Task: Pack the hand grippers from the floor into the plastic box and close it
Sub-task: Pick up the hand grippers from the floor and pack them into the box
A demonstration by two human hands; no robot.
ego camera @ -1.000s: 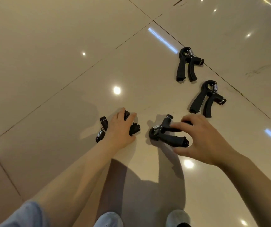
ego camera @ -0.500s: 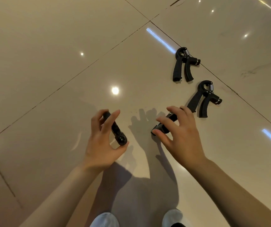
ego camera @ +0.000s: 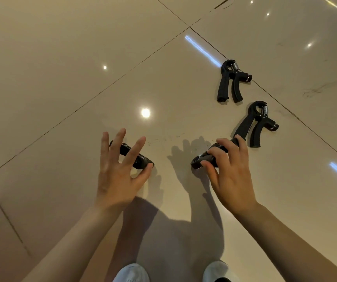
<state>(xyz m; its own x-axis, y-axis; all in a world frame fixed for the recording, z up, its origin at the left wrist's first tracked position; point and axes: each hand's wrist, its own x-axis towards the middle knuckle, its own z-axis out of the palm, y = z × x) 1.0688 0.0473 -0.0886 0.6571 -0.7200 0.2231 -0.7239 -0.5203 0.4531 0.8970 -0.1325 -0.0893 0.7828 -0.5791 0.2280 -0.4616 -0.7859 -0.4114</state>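
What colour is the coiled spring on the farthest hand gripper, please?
Silver metal spring on black hand gripper; head view.

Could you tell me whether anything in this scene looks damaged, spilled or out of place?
Nothing looks damaged or spilled. Two hand grippers lie flat on the floor; each hand holds another.

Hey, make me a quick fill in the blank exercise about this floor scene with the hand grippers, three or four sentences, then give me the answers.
1. In all, ____ hand grippers are in view.
2. The right hand grips a hand gripper whose coiled ____ shows beside the fingers.
3. The left hand holds a hand gripper between its thumb and ____.
4. The two untouched grippers lie on the ____.

Answers: four; spring; fingers; floor
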